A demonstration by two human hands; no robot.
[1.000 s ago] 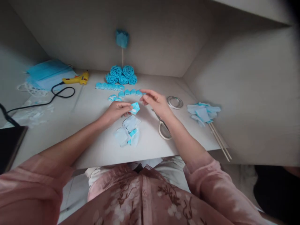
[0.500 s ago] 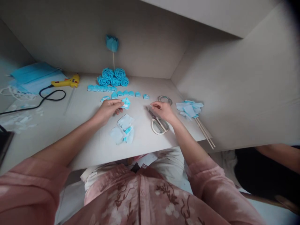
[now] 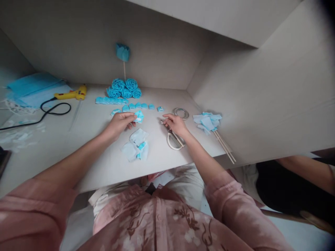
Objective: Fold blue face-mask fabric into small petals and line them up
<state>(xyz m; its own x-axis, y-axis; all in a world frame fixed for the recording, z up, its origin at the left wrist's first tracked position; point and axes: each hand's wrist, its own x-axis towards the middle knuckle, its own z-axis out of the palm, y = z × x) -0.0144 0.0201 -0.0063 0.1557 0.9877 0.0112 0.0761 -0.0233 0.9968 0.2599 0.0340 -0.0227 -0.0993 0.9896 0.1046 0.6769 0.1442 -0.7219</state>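
Note:
My left hand point(image 3: 120, 123) is closed, pinching a small folded piece of blue fabric point(image 3: 139, 117) with a white patch on it. To the right, my right hand point(image 3: 176, 124) hovers over the scissors point(image 3: 175, 142), its fingers curled. A tiny pale bit may be at its fingertips; it is too small to name. The scissors lie with their light handles towards me, partly hidden by that hand. Loose white and blue fabric pieces point(image 3: 134, 148) lie on the table below my left hand. Small folded blue pieces point(image 3: 138, 105) form a row behind both hands.
Rolled blue fabric roses point(image 3: 127, 93) are stacked at the back, with a blue flower on a stick point(image 3: 123, 52) above. At left are a yellow glue gun point(image 3: 75, 93), its cord, and blue face masks point(image 3: 34, 87). Rings point(image 3: 180, 113) and sticks with fabric point(image 3: 208, 122) lie right.
My right hand has moved slightly down and left, over the scissors' blades. My left hand still holds the blue piece. The whole view has shifted a little.

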